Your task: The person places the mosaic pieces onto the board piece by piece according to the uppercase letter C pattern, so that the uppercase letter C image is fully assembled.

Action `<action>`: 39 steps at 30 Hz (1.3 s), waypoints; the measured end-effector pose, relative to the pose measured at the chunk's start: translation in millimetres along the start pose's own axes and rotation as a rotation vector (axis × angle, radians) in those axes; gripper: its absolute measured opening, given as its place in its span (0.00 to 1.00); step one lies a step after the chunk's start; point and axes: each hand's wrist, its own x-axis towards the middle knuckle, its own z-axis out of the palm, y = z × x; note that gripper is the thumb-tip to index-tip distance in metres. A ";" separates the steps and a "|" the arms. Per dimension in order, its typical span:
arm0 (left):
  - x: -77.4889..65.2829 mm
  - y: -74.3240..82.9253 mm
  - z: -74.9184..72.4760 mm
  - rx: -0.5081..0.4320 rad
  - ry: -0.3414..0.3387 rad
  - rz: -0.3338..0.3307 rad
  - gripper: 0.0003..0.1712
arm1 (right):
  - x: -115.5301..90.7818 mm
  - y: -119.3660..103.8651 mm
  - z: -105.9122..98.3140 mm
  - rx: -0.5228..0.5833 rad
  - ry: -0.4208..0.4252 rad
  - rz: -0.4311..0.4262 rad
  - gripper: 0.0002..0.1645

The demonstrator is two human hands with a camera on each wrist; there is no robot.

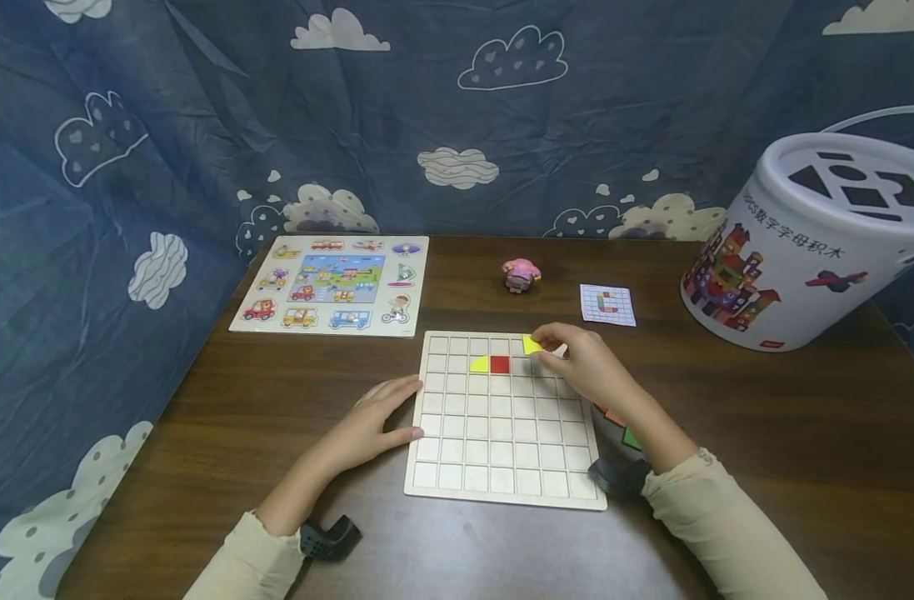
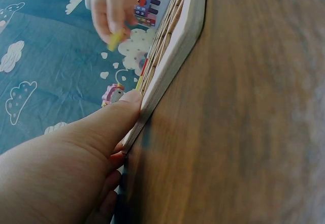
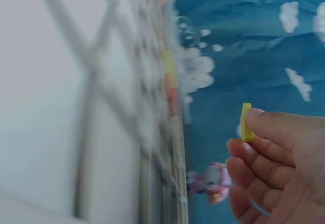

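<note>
A pale wooden grid board (image 1: 476, 452) lies on the table in the head view. In its second row sit a yellow rounded tile (image 1: 480, 364) and, right beside it, a red square tile (image 1: 500, 365). My right hand (image 1: 587, 367) pinches another yellow tile (image 1: 530, 345) between thumb and fingers, above the board's upper right part; the right wrist view shows this yellow tile (image 3: 246, 122) edge-on. At the board's left edge rests my left hand (image 1: 370, 421), its thumb and fingertips touching the rim. Partly hidden under the right forearm are an orange tile (image 1: 615, 418) and a green tile (image 1: 631, 439).
Behind the board stand a small pink toy figure (image 1: 521, 275) and a printed pattern card (image 1: 607, 305). A picture puzzle board (image 1: 329, 327) lies at the back left. The white bucket (image 1: 794, 242) with a shape-cut lid occupies the right back.
</note>
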 end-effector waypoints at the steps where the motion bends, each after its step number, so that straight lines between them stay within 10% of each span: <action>1: 0.0 -0.1 0.1 0.000 -0.001 0.000 0.39 | 1.8 2.6 4.1 0.000 -0.018 -0.001 0.14; 26: -0.6 -1.6 1.1 -0.008 0.002 -0.003 0.39 | 9.2 19.0 27.2 -0.038 -0.110 -0.039 0.11; 39: 0.4 -2.5 1.8 0.005 0.001 0.000 0.40 | -19.8 12.1 -18.3 0.001 -0.094 0.017 0.25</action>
